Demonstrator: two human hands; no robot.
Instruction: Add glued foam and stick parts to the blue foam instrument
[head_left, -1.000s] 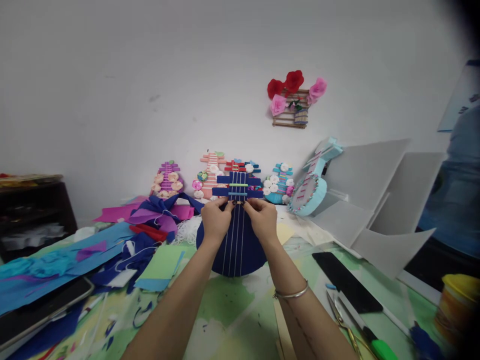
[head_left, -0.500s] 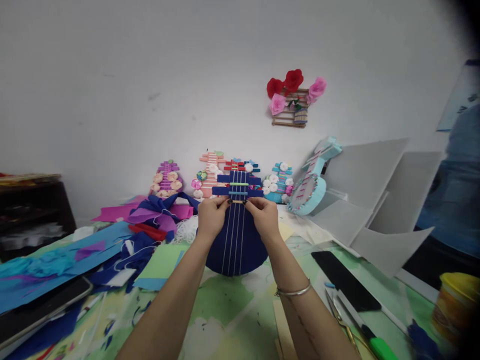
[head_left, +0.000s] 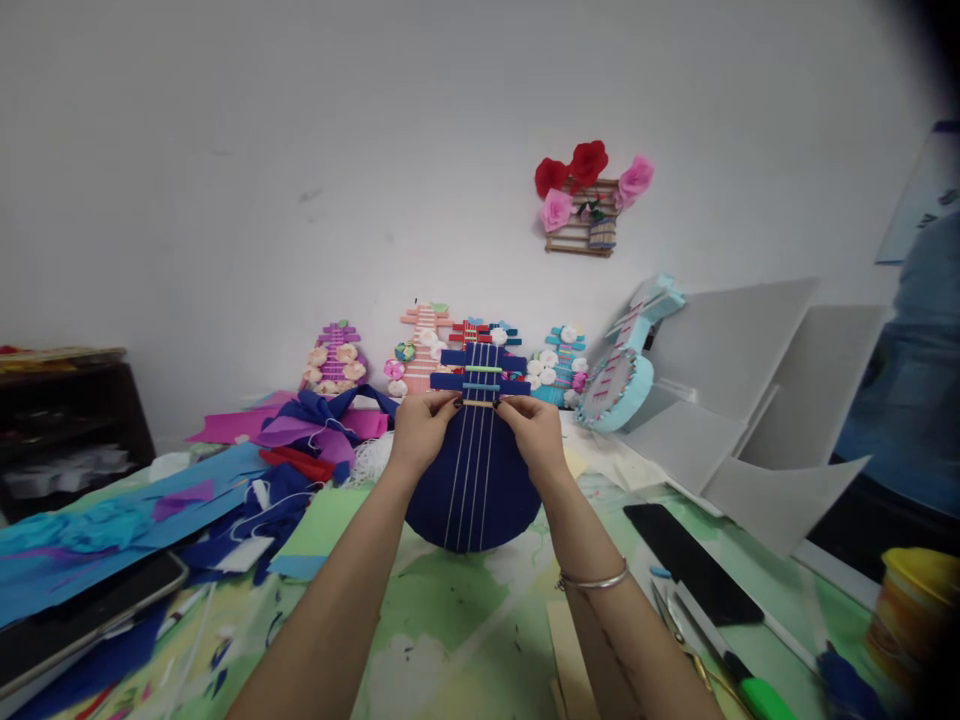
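Note:
A dark blue handmade toy lute stands upright in front of me on the table, its round body low and its pegged neck on top. Thin white strings run down its front. Across the strings lie a green strip, a blue strip and a tan stick. My left hand grips the lute's left side, thumb beside the tan stick's left end. On the opposite side my right hand holds the lute likewise, thumb near the stick's other end. The other fingers are partly hidden behind the lute.
Several decorated toy lutes lean along the wall, with a larger light-blue one at right. Coloured paper and white string lie left. Scissors, a utility knife, a black phone and a yellow-lidded tub are right.
The lute's top has shifted slightly right, so it leans a little. My hands have moved slightly apart, and the thumbs sit a bit farther from the strings.

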